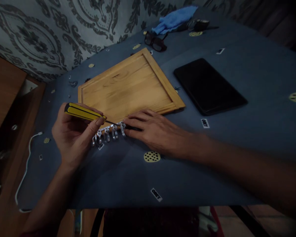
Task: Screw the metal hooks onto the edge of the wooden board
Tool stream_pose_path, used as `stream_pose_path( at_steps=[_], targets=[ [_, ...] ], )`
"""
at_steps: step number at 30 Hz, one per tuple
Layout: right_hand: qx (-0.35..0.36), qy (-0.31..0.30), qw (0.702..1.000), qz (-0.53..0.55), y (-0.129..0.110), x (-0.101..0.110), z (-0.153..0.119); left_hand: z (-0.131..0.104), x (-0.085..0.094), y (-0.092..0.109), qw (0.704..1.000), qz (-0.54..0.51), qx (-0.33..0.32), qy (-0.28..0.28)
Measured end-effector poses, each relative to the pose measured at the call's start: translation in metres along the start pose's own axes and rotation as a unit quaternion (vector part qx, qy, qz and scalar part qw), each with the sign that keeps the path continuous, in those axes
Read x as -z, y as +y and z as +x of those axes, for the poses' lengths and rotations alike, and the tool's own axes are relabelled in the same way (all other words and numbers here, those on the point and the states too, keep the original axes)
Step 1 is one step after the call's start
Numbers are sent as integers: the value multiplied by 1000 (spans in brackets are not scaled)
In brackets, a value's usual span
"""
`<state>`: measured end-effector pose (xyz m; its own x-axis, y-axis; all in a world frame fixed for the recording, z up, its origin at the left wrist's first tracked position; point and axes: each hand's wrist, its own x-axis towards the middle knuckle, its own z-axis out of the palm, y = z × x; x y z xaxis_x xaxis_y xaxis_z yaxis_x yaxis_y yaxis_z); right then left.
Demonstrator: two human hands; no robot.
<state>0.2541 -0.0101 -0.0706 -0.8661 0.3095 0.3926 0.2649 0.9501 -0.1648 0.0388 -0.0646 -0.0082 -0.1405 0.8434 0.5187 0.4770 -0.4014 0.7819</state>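
Observation:
My left hand (72,135) is closed around the yellow and black handle of a screwdriver (85,112). Its thin shaft slants down to the right, and the tip meets the right end of a silver metal hook rail (107,130). Several curved hooks hang from this rail, which lies along the near edge of a framed wooden board (120,89). My right hand (154,131) pinches the rail's right end between thumb and forefinger, while its other fingers rest on the board. Exactly how the screwdriver tip sits on the rail is too small to tell.
A black tablet (209,86) lies right of the board. Behind are sunglasses (155,41), a blue cloth (175,20) and a dark object (198,24). A white cable (27,164) runs along the left edge of the blue-covered table (187,177). A patterned curtain (51,29) hangs behind.

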Motion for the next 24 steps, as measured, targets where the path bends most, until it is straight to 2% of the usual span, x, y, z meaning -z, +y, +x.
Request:
stream_pose_path(
  at_steps=[14,24],
  targets=[
    [-1,-6,1000,16,0,1,0,-1,-1,-1,999,-42,21,9],
    [-2,-12,1000,12,0,0,0,0,-1,-3,999,-46,-1,6]
  ],
)
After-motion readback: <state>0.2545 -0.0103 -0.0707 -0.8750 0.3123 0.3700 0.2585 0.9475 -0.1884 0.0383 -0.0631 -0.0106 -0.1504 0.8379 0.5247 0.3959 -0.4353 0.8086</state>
